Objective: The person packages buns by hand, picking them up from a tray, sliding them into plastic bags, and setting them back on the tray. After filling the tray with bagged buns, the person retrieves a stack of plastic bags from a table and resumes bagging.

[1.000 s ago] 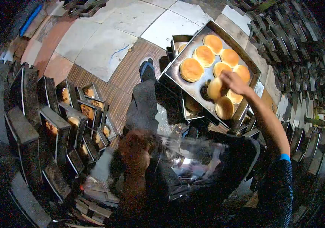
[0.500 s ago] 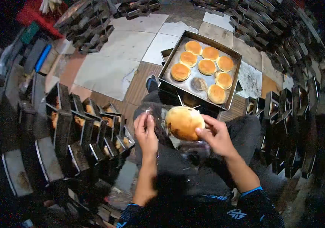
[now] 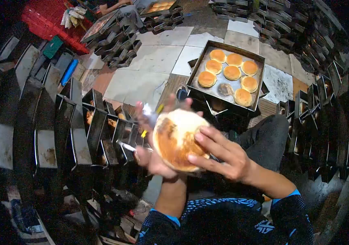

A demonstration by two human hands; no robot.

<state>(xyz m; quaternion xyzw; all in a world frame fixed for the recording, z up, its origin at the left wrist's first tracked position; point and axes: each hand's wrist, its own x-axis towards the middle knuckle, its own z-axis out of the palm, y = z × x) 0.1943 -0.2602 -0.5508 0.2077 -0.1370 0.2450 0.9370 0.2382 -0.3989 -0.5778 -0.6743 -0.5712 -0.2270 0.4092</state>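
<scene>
A large round bun (image 3: 176, 141), golden with darker brown patches, is held up in front of my body. My right hand (image 3: 223, 153) grips its right side, with the fingers laid over its face. Behind and left of the bun, my left hand (image 3: 158, 161) has its fingers spread and blurred by motion. A clear plastic wrapper (image 3: 150, 116) with yellow marks shows at those fingers. Beyond my hands, a square metal tray (image 3: 223, 98) bears several round golden buns (image 3: 232, 72) and one dark, rough patch.
Stacked metal pans (image 3: 85, 143) stand along the left, some with baked pieces inside. More pans (image 3: 299, 110) line the right. At the back left are a red crate (image 3: 54, 24), another person's arm (image 3: 115, 6) and a further tray of buns (image 3: 161, 6).
The large bun has come closer and shows a browner face. My left hand has moved from beside it to behind it, with fingers spreading. The view has shifted, revealing another person's arm.
</scene>
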